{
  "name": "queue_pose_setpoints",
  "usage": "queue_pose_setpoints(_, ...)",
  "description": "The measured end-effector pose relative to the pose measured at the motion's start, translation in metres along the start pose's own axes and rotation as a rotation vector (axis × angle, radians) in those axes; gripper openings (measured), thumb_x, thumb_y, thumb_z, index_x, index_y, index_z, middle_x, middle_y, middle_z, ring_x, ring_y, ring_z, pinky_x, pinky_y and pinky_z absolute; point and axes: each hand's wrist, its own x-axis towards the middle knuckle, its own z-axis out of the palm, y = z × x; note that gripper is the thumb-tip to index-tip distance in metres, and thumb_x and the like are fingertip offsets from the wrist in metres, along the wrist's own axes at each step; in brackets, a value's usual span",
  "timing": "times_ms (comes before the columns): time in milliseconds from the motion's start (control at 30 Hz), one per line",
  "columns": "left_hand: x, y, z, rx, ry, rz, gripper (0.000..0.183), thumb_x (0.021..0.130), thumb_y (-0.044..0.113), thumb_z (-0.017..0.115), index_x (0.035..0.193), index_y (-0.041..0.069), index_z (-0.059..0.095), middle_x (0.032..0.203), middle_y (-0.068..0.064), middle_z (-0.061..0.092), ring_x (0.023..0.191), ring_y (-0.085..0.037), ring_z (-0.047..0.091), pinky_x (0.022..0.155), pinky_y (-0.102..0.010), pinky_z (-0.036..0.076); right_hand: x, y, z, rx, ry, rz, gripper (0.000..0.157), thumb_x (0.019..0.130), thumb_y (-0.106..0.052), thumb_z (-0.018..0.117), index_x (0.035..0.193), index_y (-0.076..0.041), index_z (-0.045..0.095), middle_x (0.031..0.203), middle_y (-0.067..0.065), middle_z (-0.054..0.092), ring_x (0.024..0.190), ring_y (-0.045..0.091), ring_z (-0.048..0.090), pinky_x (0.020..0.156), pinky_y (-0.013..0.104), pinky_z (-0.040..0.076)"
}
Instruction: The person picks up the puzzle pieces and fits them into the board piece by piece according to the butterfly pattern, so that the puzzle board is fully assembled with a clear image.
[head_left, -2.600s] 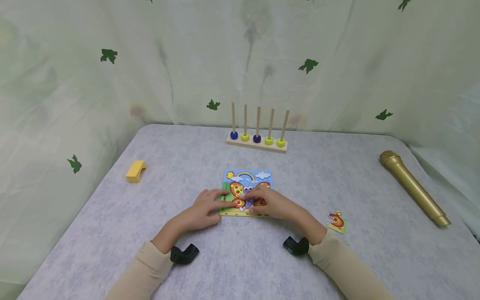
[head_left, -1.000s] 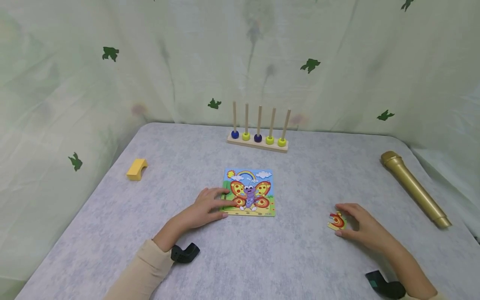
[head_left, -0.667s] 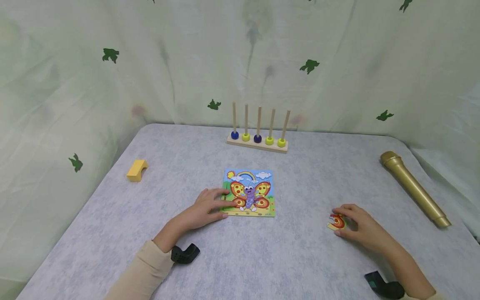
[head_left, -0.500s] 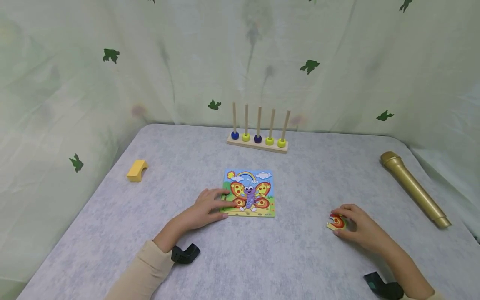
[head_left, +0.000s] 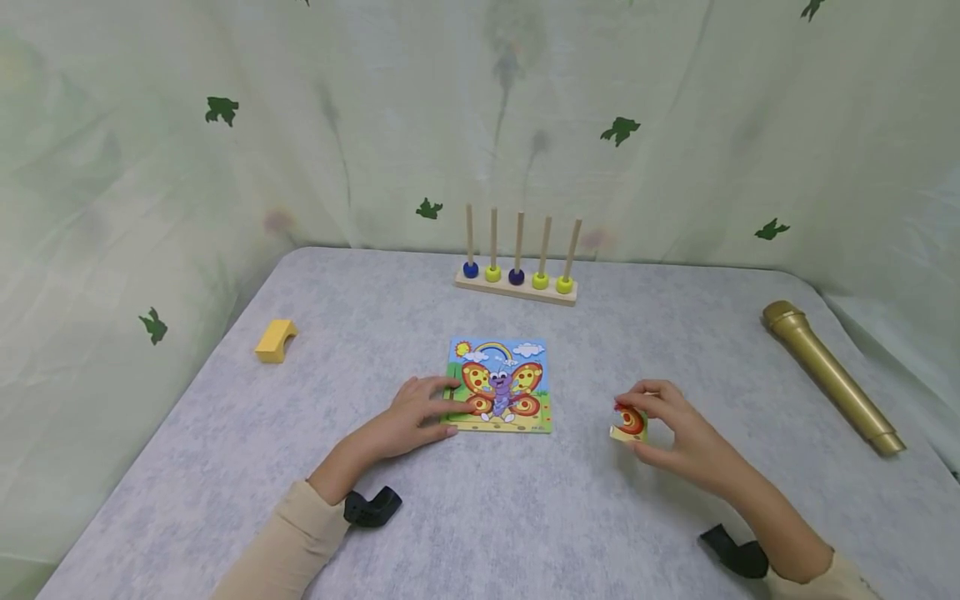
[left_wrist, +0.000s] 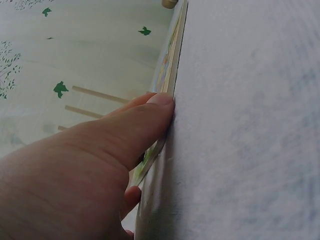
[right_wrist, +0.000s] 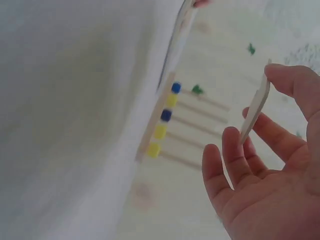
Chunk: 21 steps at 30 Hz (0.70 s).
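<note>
A square butterfly puzzle (head_left: 528, 381) lies flat on the table in front of me. My left hand (head_left: 412, 417) rests at its left side, fingers extended over the picture and thumb by the lower left corner. The left wrist view shows that thumb against the puzzle's thin edge (left_wrist: 175, 65). To the right of the puzzle, my right hand (head_left: 678, 433) pinches a red, yellow and green puzzle piece (head_left: 632, 422) between thumb and fingers. In the right wrist view the puzzle piece (right_wrist: 256, 107) is edge-on and held off the table.
Behind the puzzle stands a wooden peg rack (head_left: 517, 287) with blue and yellow beads. A yellow arch block (head_left: 274, 340) sits at the left, and a gold microphone (head_left: 832, 377) lies at the right. A pale curtain (head_left: 375, 125) hangs behind the table.
My right hand left the puzzle, reached right to the loose piece, pinched it and lifted it, and has brought it back leftward. The left hand has stayed at the puzzle's left side.
</note>
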Motion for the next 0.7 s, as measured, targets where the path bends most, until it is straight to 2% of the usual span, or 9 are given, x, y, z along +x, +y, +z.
queue_pose_setpoints(133,0.000,0.000,0.000,-0.004,0.004,0.008,0.035,0.088,0.030,0.058,0.123,0.028,0.057,0.137,-0.007,0.034,0.128,-0.024,0.024,0.101,-0.050,0.008,0.021,-0.016,0.012,0.033,-0.024,-0.047,0.047,0.074,-0.007,0.073,0.119,-0.008,0.057,0.117,-0.002,0.040,0.103,0.014,0.041,0.079,0.041,0.046)
queue_pose_setpoints(300,-0.001,-0.001,0.000,-0.014,0.006,0.012,0.036,0.088,0.030,0.058,0.124,0.028,0.057,0.137,-0.007,0.034,0.128,-0.024,0.024,0.101,-0.050,0.008,0.044,-0.026,0.030,0.073,-0.072,-0.082,0.046,0.076,-0.009,0.071,0.120,-0.008,0.056,0.118,0.001,0.040,0.105,0.017,0.040,0.079,0.040,0.046)
queue_pose_setpoints(500,0.001,0.000,0.001,-0.011,-0.003,0.000,0.035,0.088,0.030,0.058,0.124,0.029,0.057,0.138,-0.007,0.034,0.128,-0.025,0.023,0.102,-0.051,0.006,0.063,-0.019,0.053,0.110,-0.146,-0.058,0.044,0.080,-0.013,0.069,0.121,-0.007,0.056,0.120,0.004,0.040,0.109,0.019,0.040,0.086,0.039,0.043)
queue_pose_setpoints(700,0.002,0.004,-0.001,0.035,0.006,-0.013,0.034,0.087,0.028,0.059,0.122,0.028,0.058,0.136,-0.008,0.037,0.127,-0.025,0.025,0.101,-0.051,0.008,0.076,-0.012,0.069,0.087,-0.183,-0.043,0.042,0.081,-0.016,0.068,0.120,-0.008,0.055,0.121,0.006,0.042,0.112,0.021,0.040,0.092,0.040,0.037)
